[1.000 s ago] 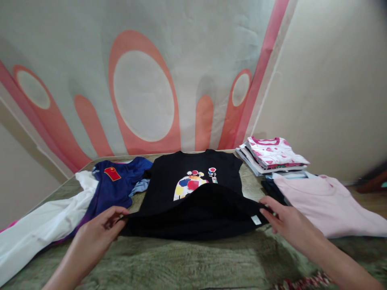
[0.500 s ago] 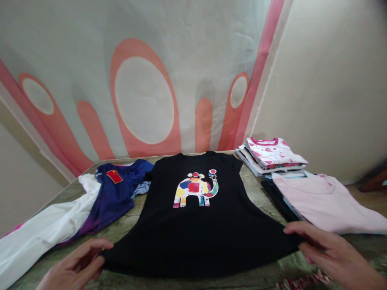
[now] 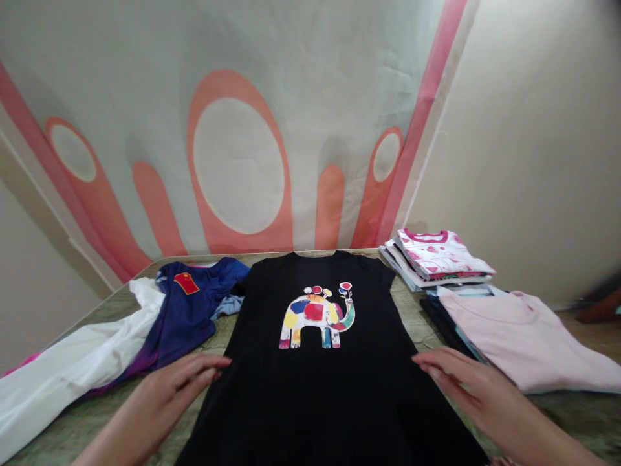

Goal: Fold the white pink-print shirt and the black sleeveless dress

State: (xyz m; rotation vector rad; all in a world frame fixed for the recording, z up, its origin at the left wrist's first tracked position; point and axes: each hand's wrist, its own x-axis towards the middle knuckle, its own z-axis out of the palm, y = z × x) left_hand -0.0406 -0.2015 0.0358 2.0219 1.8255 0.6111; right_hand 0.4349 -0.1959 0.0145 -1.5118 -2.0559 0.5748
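A black T-shirt (image 3: 315, 401) with a colourful patchwork elephant print lies spread out flat in front of me, its neckline pointing away. My left hand (image 3: 182, 382) is at the shirt's left side edge, fingers stretched out and the fingertips at the cloth. On the opposite side edge, my right hand (image 3: 466, 378) reaches in with its fingers extended, tips at the fabric. Neither hand visibly grips the cloth. The shirt's hem runs out of the bottom of the view.
To the left lie a dark blue shirt (image 3: 187, 323) with a red patch and a white garment (image 3: 97, 349), both loosely heaped. At the right are a folded stack topped by a white-and-pink shirt (image 3: 441, 255) and a pile under a pink shirt (image 3: 528, 336). A wall stands behind the table.
Both hands have let go of the shirt's bottom corners and moved up and inward to its sides. The stretched-out hem has dropped and the shirt lies narrower.
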